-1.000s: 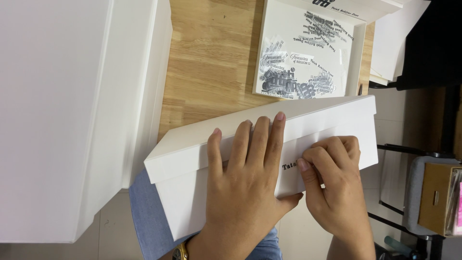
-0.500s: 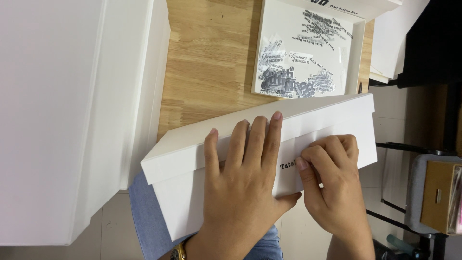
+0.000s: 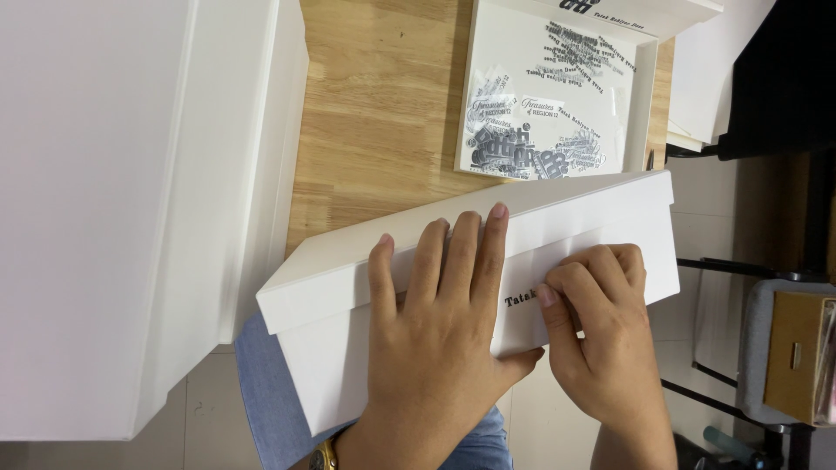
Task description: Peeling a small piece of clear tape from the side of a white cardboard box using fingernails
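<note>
Long white cardboard box [image 3: 348,348] lies tilted across the lap at the wooden desk [image 3: 374,113] edge, long axis running left-right. Left hand [image 3: 435,348] lies flat, grip released, on its side. Right hand [image 3: 601,339], just right, fingers curled, pinches a sticker onto the box face.

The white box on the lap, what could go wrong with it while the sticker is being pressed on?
The white box sits tilted on the lap, only partly over the wooden table, so it might slip while being pressed. The left hand lies flat across it and the right hand pushes the sticker down with the fingertips; the sticker could end up crooked or creased. Firm pressing might also dent the thin lid.
</note>
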